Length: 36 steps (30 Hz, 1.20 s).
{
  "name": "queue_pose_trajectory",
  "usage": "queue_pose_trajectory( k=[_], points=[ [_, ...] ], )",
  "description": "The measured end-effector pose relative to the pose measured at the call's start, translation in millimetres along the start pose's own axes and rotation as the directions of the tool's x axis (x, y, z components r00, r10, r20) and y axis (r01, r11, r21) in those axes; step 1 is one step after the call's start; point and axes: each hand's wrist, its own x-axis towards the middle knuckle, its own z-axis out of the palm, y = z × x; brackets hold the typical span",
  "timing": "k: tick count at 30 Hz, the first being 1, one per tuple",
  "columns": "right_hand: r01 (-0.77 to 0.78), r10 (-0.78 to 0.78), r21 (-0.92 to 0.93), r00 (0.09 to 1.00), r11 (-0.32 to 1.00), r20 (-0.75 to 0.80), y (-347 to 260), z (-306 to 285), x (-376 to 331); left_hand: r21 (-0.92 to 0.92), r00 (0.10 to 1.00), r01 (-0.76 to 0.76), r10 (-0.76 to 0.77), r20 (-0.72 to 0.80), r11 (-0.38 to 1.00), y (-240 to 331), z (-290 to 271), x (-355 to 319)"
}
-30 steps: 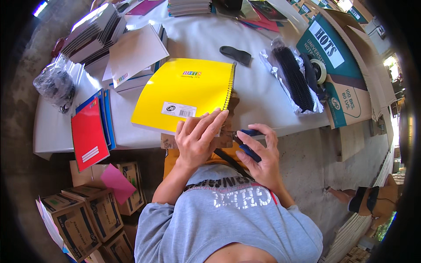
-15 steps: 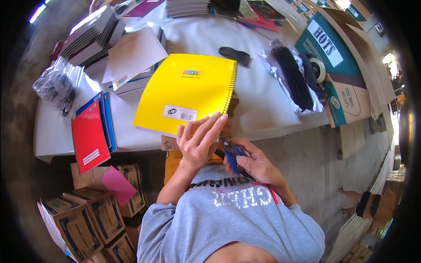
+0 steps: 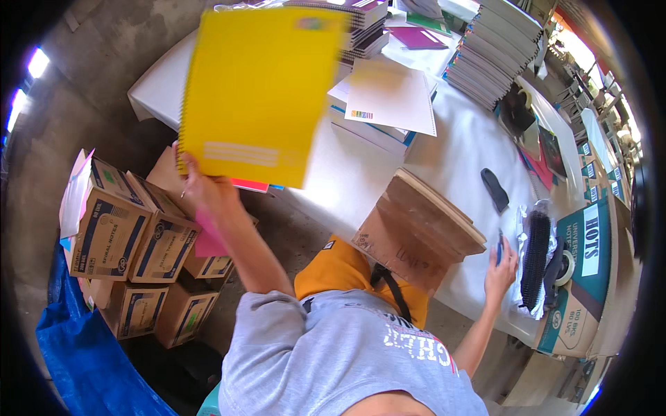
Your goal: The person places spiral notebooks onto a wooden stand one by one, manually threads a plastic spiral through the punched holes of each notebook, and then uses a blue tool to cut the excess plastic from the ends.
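Observation:
My left hand (image 3: 210, 195) grips a yellow spiral notebook (image 3: 260, 97) by its lower left corner and holds it up at the left, beyond the table's edge. The notebook is slightly blurred, with its spiral along the left side. On the right, my right hand (image 3: 501, 272) is closed around blue-handled pliers (image 3: 499, 244), whose jaws point away from me over the table. A bundle of black plastic coils (image 3: 534, 260) in clear wrapping lies just right of that hand. Between my arms, a cardboard stand (image 3: 409, 239) rests at the table's near edge.
White-covered spiral notebooks (image 3: 392, 97) lie on the table (image 3: 319, 163), with a tall notebook stack (image 3: 489, 52) beyond. A black flat object (image 3: 494, 191) and a tape roll (image 3: 565, 267) lie right, beside a large carton (image 3: 579, 277). Stacked boxes (image 3: 114, 229) and blue sheeting (image 3: 90, 353) stand left.
The yellow notebook has been lifted off the cardboard stand and swung left in my left hand. My right hand has moved right with the pliers. The view has turned left.

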Motion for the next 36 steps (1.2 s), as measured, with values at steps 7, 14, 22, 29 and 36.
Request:
queue_pose_trajectory(
  k=[7,14,22,29,36],
  points=[
    [0.093,-0.080,-0.076,0.984,0.993,0.162,6.5,23.1,54.4,0.925,0.979,0.003,0.189,0.074,-0.380,-30.2,-169.6,91.3],
    [-0.266,-0.173,0.762,0.880,0.591,0.442,-132.9,15.8,168.0,0.766,0.763,-0.643,0.110,0.637,0.022,-98.6,-22.5,60.0],
    [-0.735,-0.055,0.659,0.660,0.158,0.749,-265.8,123.9,238.5,0.938,0.512,-0.214,-0.787,0.345,0.272,-234.4,69.2,39.4],
    [-0.792,-0.232,0.592,0.554,0.150,0.799,-237.8,134.9,239.3,0.859,0.436,-0.142,-0.747,0.501,0.493,-227.9,57.8,23.9],
    [-0.805,-0.240,0.552,0.504,0.218,0.830,-233.6,127.6,230.5,0.850,0.614,-0.526,-0.698,0.369,-0.013,-224.5,79.0,9.7]
  ],
)
